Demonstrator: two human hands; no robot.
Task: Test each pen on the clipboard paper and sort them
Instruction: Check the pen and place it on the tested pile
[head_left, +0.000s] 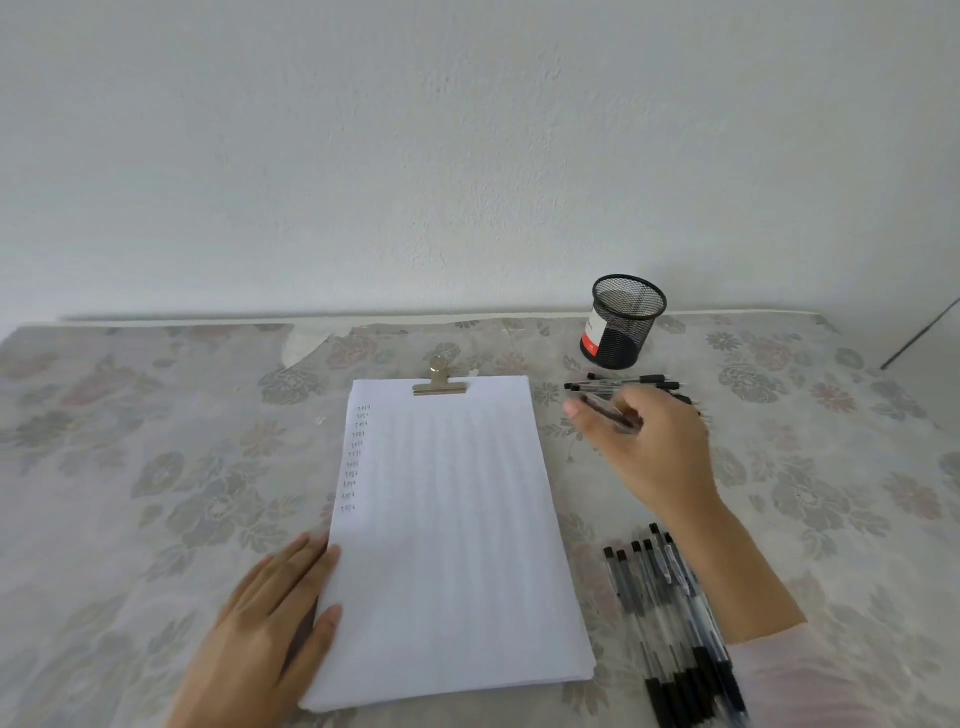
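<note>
White clipboard paper (452, 545), column of test marks; left hand (265, 623) flat at 7 o'clock, right hand (654, 447) gripping clear black-tipped plastic pen (605, 410) at 1 o'clock, sorting likely well along.

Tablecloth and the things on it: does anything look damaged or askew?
Yes. The tablecloth has a white patch at its far edge, left of the clip, where it looks torn or folded back. The cup seems to lean, though the wide lens may cause that.
</note>
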